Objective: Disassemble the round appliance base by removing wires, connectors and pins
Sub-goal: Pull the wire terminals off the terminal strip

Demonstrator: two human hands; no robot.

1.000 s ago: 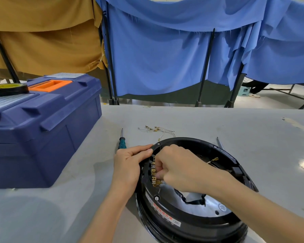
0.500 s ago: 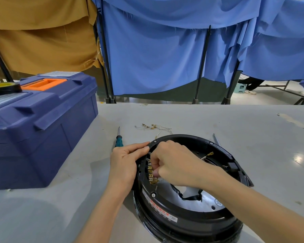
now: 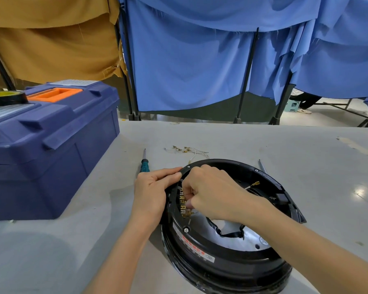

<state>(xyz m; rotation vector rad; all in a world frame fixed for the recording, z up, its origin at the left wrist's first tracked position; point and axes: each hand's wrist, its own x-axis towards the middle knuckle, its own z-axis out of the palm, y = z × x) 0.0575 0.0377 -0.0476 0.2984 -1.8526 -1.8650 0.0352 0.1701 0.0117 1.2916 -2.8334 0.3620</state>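
A round black appliance base point(image 3: 225, 259) lies tilted on the grey table, its silver inner plate facing up. My left hand point(image 3: 152, 192) grips the base's left rim, thumb along the top edge. Inside the rim, my right hand point(image 3: 212, 192) curls over a column of brass connectors point(image 3: 182, 205) and pinches one of them. A loose wire with a brass terminal point(image 3: 255, 184) sticks out deeper inside the base. A bundle of removed wires point(image 3: 187, 150) lies on the table behind the base.
A teal-handled screwdriver point(image 3: 145, 164) lies left of the base, and a thin metal tool point(image 3: 262, 165) behind its right side. A large blue toolbox point(image 3: 51, 145) with a tape roll point(image 3: 5, 98) on it stands at the left. Blue and tan curtains hang behind the table.
Both hands stay on the base. The right hand's fingers have shifted slightly lower along the connector column. The camera view has drifted a little.
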